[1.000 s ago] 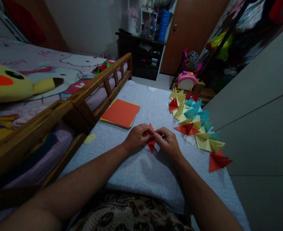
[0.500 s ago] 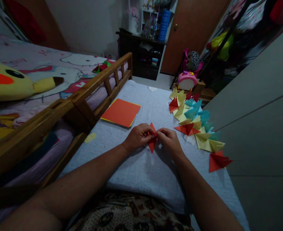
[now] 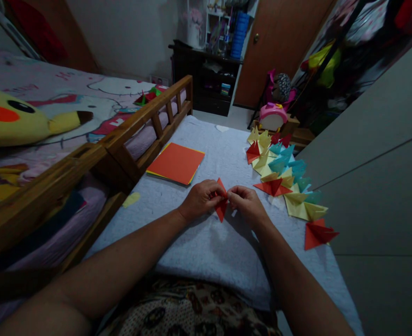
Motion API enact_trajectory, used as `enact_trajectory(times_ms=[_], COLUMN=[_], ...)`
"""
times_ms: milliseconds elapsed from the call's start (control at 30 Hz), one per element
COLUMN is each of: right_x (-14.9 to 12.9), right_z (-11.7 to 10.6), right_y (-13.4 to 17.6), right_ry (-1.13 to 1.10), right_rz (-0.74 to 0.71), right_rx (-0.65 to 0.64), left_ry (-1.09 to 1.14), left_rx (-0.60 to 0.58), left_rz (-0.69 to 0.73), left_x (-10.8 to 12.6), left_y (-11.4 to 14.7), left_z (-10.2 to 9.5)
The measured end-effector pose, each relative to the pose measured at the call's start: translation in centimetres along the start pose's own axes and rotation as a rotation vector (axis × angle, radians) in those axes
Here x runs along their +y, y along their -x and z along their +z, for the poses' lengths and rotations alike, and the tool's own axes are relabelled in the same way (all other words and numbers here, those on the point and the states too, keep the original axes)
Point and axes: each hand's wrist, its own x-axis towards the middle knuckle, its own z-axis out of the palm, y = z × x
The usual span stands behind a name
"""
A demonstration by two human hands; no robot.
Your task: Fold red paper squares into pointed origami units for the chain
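A small red folded paper piece is held above the pale cloth-covered surface, its pointed ends showing above and below my fingers. My left hand is closed, pinching it from the left. From the right, my right hand pinches its right edge between thumb and fingertips. The fingers hide the middle of the fold. Up and to the left lies a stack of square paper, red on top with yellow edges beneath. Along the right are several folded paper cranes in yellow, blue and red.
A wooden bed rail borders the left side, with a yellow plush toy on the bed beyond. To the right rises a pale cabinet panel. A pink toy and a dark shelf unit stand past the far edge.
Hardly anything differs. Both hands keep their pinch on the red paper in the same place, with only a very slight shift of the fingers.
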Motion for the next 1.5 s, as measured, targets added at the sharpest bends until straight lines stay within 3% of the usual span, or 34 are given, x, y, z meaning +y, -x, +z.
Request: enact_trajectory(times_ms=[400, 1133, 1500], right_x=[0.44, 0.00, -0.17], right_z=[-0.26, -0.05, -0.14], right_y=[-0.11, 0.02, -0.01], right_ry=[0.029, -0.274, -0.223], right_rz=[0.001, 0.160, 0.188], right_rx=[-0.030, -0.040, -0.022], left_ry=[-0.056, -0.020, -0.059], left_rx=[0.027, 0.044, 0.041], left_rz=[0.070, 0.086, 0.099], left_x=[0.11, -0.11, -0.17], left_y=[-0.03, 0.10, -0.01], left_z=[0.08, -0.12, -0.09])
